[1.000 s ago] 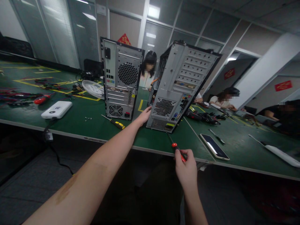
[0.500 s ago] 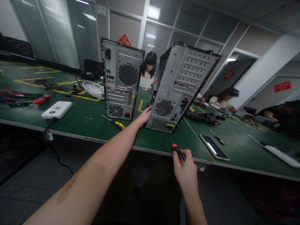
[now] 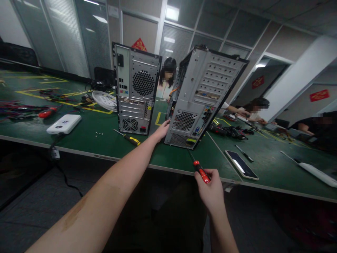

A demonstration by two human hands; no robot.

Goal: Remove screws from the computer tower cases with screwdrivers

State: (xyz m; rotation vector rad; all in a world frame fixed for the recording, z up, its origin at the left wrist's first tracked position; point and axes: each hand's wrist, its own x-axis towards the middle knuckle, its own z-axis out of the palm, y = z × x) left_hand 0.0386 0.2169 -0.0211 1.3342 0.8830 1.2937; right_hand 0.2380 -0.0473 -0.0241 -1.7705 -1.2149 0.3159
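Two computer cases stand with their backs toward me on the green table (image 3: 163, 158): a left case (image 3: 137, 88) and a larger, tilted right case (image 3: 202, 84) with an open side. My left hand (image 3: 164, 129) reaches to the lower left edge of the right case; its fingertips are hidden behind that edge. A red and black screwdriver (image 3: 202, 171) is held by its handle in my right hand (image 3: 210, 182). Its tip points at the bottom edge of the right case. Near the left case's base lies a yellow and black screwdriver (image 3: 131, 140).
Left on the table are a white power bank (image 3: 64, 124) with a cable, small screws (image 3: 99, 133), a white basket (image 3: 105, 100) and a red-handled tool (image 3: 47, 112). To the right lie a phone (image 3: 241, 165), a pen (image 3: 244, 153) and black cables (image 3: 231, 131). Several people sit beyond.
The screwdriver's handle has turned in my right hand, showing more red, and that hand has shifted slightly. A person's arm at the far right side now reaches over the table. My left hand stays put.
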